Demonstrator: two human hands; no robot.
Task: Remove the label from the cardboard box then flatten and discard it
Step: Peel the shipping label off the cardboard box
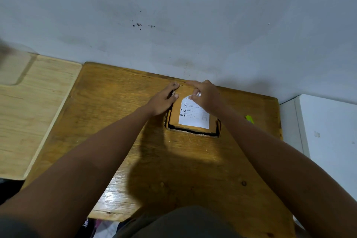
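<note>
A small brown cardboard box [173, 120] lies on the wooden table [119, 106] near the far edge by the wall. A white printed label [193, 118] covers most of its top face. The label's far corner is curled up off the cardboard. My right hand [206, 95] pinches that lifted corner between its fingertips. My left hand [164, 99] presses on the box's far left corner, with a thin metallic object under its fingers that I cannot identify.
A lighter wooden board [32, 114] adjoins the table on the left, with a blurred clear object at its far end. A small yellow-green item [249, 119] lies on the table right of the box. A white cabinet [326, 131] stands at the right. A grey wall rises behind.
</note>
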